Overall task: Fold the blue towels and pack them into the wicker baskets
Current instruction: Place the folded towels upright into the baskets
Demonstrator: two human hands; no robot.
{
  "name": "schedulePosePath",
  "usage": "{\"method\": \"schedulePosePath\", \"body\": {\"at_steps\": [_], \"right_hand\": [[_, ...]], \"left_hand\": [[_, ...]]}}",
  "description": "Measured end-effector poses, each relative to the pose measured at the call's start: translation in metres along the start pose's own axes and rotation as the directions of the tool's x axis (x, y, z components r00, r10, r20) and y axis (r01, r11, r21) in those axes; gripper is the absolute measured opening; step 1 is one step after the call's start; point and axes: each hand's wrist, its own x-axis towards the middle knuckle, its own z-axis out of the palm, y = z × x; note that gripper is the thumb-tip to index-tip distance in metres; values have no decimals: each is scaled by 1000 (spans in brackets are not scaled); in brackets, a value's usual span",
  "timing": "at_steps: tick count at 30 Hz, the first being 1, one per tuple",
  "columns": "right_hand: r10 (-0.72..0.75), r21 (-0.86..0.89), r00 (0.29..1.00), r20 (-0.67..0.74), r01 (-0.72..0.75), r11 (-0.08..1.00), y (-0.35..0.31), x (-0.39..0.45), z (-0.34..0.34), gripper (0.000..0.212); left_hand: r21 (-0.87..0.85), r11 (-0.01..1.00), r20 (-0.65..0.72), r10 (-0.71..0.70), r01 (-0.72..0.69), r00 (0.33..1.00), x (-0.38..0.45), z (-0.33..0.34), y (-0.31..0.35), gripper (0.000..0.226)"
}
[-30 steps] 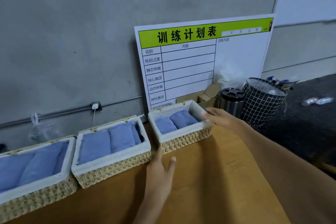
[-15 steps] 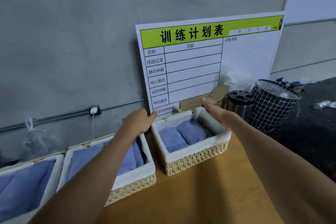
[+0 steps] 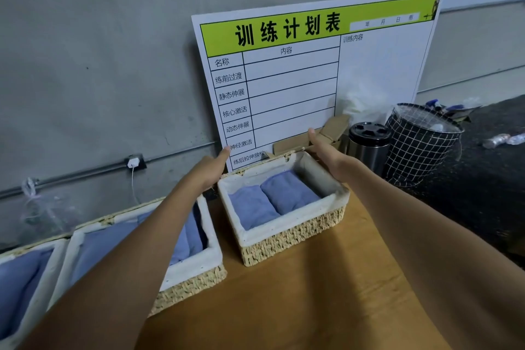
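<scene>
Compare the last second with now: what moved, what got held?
The left hand came up from the table to the left side of the smallest basket. The right hand shifted from the basket's right rim to its far right corner. Both hands now flank the basket; their fingers are hidden, so a hold cannot be confirmed. The two blue towels stayed inside, and the other two baskets stayed put.

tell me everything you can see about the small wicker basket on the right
The small wicker basket is rectangular, woven of pale straw-coloured fibre, with a white cloth liner folded over its rim. It sits upright on the brown table, turned slightly askew, apart from the larger basket on its left. Two folded blue towels lie side by side inside. The left hand is at its far left corner and the right hand at its far right edge; their fingers are hidden.
</scene>
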Motion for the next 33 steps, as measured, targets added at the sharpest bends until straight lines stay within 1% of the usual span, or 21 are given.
{"method": "schedulePosePath", "body": {"at_steps": [1, 3, 4, 6, 8, 11, 13, 16, 17, 19, 21, 23, 24, 25, 26, 27, 28, 30, 31, 32, 33], "right_hand": [[-23, 10, 1000, -11, 23, 1000, -5, -6, 2, 119], [-30, 7, 999, -29, 30, 1000, -15, -19, 7, 122], [-44, 8, 999, -18, 44, 999, -16, -19, 7, 118], [-73, 24, 997, -11, 73, 997, -20, -23, 7, 101], [-73, 44, 997, -32, 74, 996, -19, -21, 3, 103], [-68, 92, 997, -26, 71, 993, -22, -28, -1, 108], [-43, 96, 999, -17, 44, 994, -27, -35, -3, 112], [-37, 109, 999, 14, 35, 993, -28, -42, -8, 121], [-30, 105, 999, 15, 28, 994, -30, -48, -10, 122], [-38, 102, 999, 7, 37, 994, -35, -65, -11, 115], [-62, 95, 998, -11, 62, 994, -33, -80, -14, 106], [-69, 97, 998, -7, 69, 993, -27, -90, -18, 106], [-62, 97, 998, -6, 63, 993, -23, -95, -18, 106], [-44, 96, 999, -14, 46, 994, -19, -101, -19, 104], [-26, 89, 999, -22, 28, 996, -14, -107, -18, 100], [-3, 61, 1000, -18, 4, 998, -8, -114, -17, 98], [26, 9, 1000, -16, -26, 1000, -5, -121, -13, 100], [42, -111, 999, -8, -43, 993, 1, -133, -6, 105], [33, -146, 999, -24, -36, 989, 1, -138, -3, 98], [11, -176, 999, -39, -18, 984, 0, -143, 0, 88], [-18, -208, 999, -45, 8, 978, 0, -146, 2, 79]], "left_hand": [[-80, 997, -21, -7, 6, 1000, 2, -1, -1, 78], [-238, 971, -40, -34, 23, 999, 3, -3, 2, 71], [-317, 948, -51, -35, 17, 998, 1, -4, 4, 64], [-459, 888, -96, -12, -33, 995, -3, -5, 8, 40], [-570, 816, -144, 17, -97, 989, -14, -6, 13, 33], [-654, 733, -204, 67, -187, 977, -33, -5, 18, 27], [-678, 702, -196, 110, -216, 974, -43, -2, 17, 32], [-659, 695, -215, 192, -287, 958, -59, 4, 13, 50], [-654, 696, -213, 206, -297, 955, -66, 5, 12, 54], [-640, 707, -183, 239, -300, 954, -79, 9, 8, 62], [-598, 758, -118, 237, -260, 964, -91, 15, -1, 74], [-521, 830, -48, 206, -201, 977, -100, 22, -12, 93], [-466, 869, -13, 182, -167, 983, -108, 25, -16, 98], [-390, 906, 18, 189, -167, 982, -118, 28, -16, 97], [-286, 936, 59, 230, -204, 971, -127, 31, -16, 93], [-140, 953, 109, 283, -267, 953, -136, 34, -15, 93], [28, 939, 159, 335, -343, 929, -139, 38, -16, 96], [336, 843, 236, 356, -419, 904, -141, 44, -17, 101], [411, 810, 249, 341, -418, 907, -137, 46, -18, 102], [437, 798, 253, 333, -414, 908, -137, 47, -17, 102], [414, 814, 244, 332, -407, 911, -140, 45, -15, 100]]}}
